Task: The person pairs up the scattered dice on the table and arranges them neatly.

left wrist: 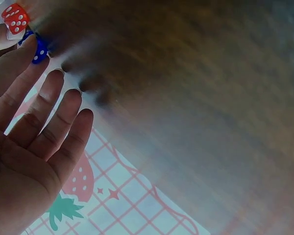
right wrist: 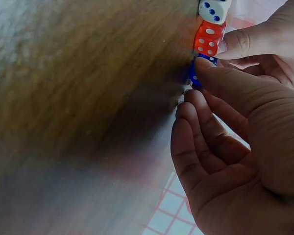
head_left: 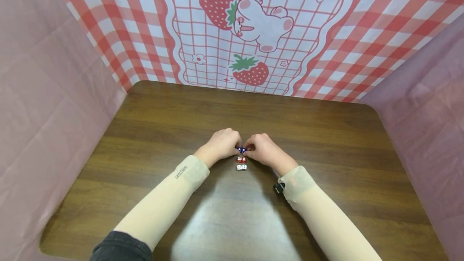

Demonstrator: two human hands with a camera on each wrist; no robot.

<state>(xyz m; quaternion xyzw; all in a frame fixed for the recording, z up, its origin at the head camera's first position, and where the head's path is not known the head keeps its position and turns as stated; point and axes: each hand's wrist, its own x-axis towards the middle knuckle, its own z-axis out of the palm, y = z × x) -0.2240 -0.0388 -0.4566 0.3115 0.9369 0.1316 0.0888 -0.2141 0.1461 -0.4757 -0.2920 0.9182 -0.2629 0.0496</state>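
Observation:
Both hands meet near the middle of the table over a pair of blue dice (head_left: pixel 241 150). My left hand (head_left: pixel 223 143) pinches the left end of the pair between thumb and index finger; in the left wrist view one blue die (left wrist: pixel 39 53) shows between those fingertips. From the other side my right hand (head_left: pixel 266 151) pinches a blue die (right wrist: pixel 194 78) with thumb and index finger. Just nearer to me lies a row of two red dice (head_left: pixel 241 159), and nearer again a row of two white dice (head_left: pixel 241 167). Fingers partly cover the blue dice.
A brown wooden table (head_left: pixel 322 140) spreads around the hands. Behind it hangs a red-and-white checked cloth (head_left: pixel 141 23) with strawberries, and pink cloth (head_left: pixel 54 104) encloses the sides. A small black object (head_left: pixel 278 188) sits at the right wrist.

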